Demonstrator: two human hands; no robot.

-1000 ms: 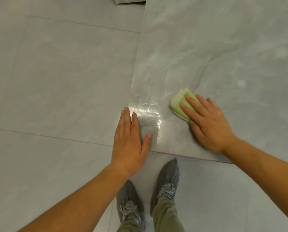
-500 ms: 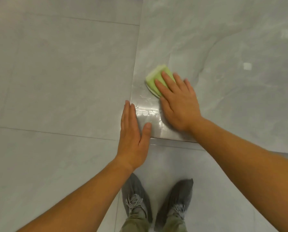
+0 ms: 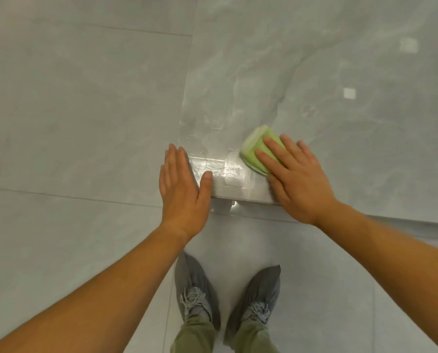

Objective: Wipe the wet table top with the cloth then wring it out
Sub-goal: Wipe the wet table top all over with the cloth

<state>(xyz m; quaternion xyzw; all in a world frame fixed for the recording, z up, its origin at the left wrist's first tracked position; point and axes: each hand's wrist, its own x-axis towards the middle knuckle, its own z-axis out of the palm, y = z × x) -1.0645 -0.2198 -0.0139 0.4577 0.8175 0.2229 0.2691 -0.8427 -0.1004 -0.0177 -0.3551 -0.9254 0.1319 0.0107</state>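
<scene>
Grey tiled floor (image 3: 72, 110) takes the whole side from seven round to eleven o'clock, and it runs under the person's feet at six. The marbled grey table top (image 3: 314, 72) fills the view from twelve to three, with its near corner close to the centre.

Both bare forearms come up from the bottom, one from seven, one from four. The left hand (image 3: 184, 189) lies flat at that near corner, fingers straight and together along the table's left edge, thumb out onto the top. It grips nothing. The right hand (image 3: 297, 179) is at about two o'clock from it, well apart, also flat. Its fingers are spread and straight, pressing down on the cloth.

Down at six there are two grey laced shoes (image 3: 195, 289) on the floor, with olive trouser legs (image 3: 195, 335) above them.

The cloth (image 3: 256, 149) is a folded green pad lying on the table top near the front edge. Its far end shows beyond the fingertips at eleven o'clock of the right hand.

Between the two hands is a shiny wet streak (image 3: 225, 171), glinting on the top.
</scene>
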